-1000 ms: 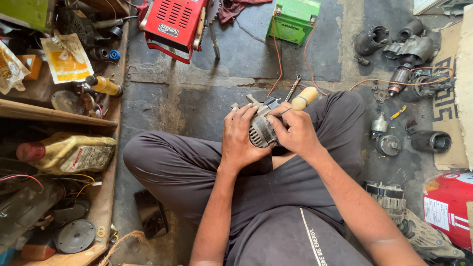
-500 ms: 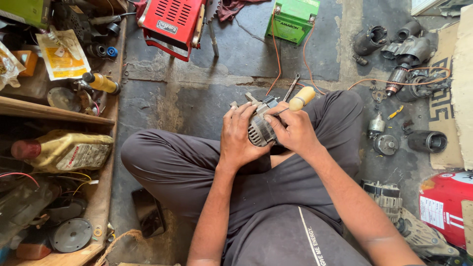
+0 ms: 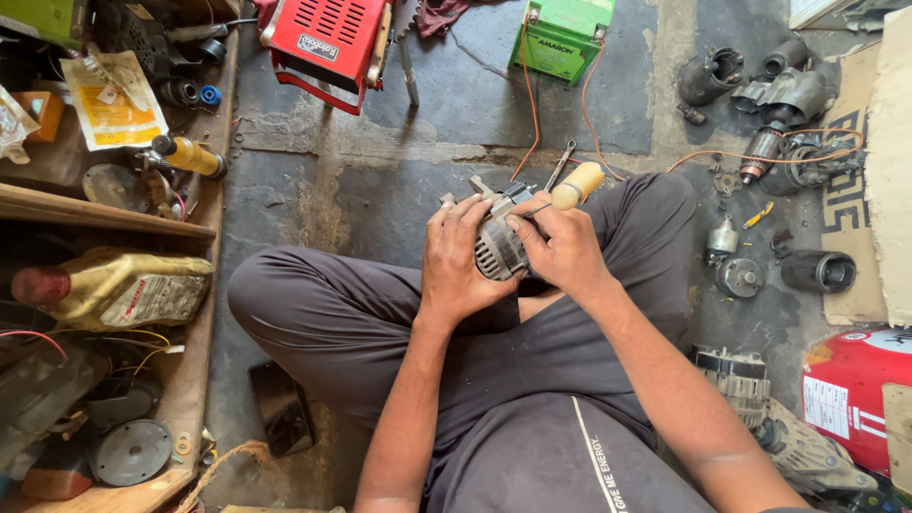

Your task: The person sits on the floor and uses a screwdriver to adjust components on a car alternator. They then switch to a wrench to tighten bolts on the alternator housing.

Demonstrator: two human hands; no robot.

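I sit cross-legged on a stone floor, and a grey metal alternator (image 3: 496,249) rests over my lap. My left hand (image 3: 459,258) wraps around its left side and holds it steady. My right hand (image 3: 560,249) grips a screwdriver with a yellow handle (image 3: 578,184), whose thin shaft points down into the alternator's top. Most of the alternator's body is hidden behind my fingers.
A red machine (image 3: 328,38) and a green battery (image 3: 562,36) with orange wires stand ahead. Motor parts (image 3: 774,95) lie scattered at the right beside a red canister (image 3: 853,389). A wooden shelf (image 3: 104,214) with an oil jug (image 3: 123,288) and clutter lines the left.
Both hands keep their hold on the alternator and screwdriver. The view has shifted slightly; nothing else has visibly moved.
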